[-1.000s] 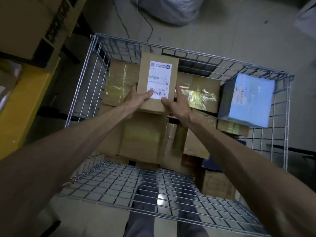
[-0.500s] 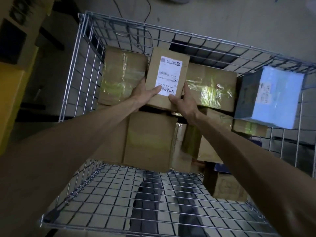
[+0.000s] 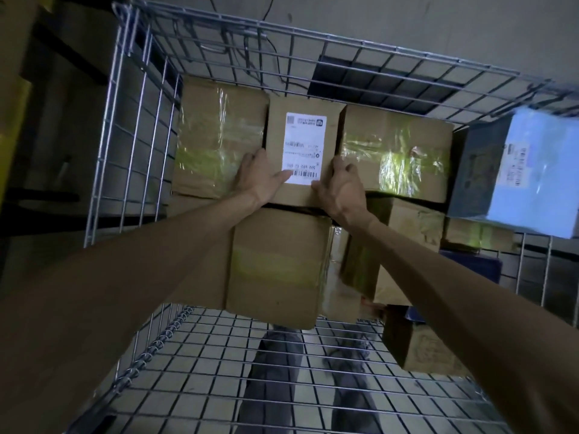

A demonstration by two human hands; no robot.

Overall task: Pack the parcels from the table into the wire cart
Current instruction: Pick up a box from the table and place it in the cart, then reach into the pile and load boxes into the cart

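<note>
Cardboard parcel (image 3: 304,145) with a white label (image 3: 303,158) lies in the upper centre of the frame, inside the wire cart (image 3: 344,42), between two taped boxes (image 3: 219,139). The left hand (image 3: 260,180) grips its lower left corner, thumb on the label; the right hand (image 3: 340,189) clasps its lower right corner. A pale blue box (image 3: 535,170) sits at far right

You are working in a parcel stockroom or dispatch room, not a home. In front of you stands a silver wire-mesh cart (image 3: 203,364) stacked with brown cardboard boxes wrapped in clear tape (image 3: 219,136). The narrow brown cardboard parcel (image 3: 294,194) carries a white printed shipping label with a barcode (image 3: 304,148). A pale blue plastic-wrapped parcel (image 3: 539,170) sits to your right. Beyond the cart is a bare grey concrete floor (image 3: 407,23) with loose black cables (image 3: 266,10).
</note>
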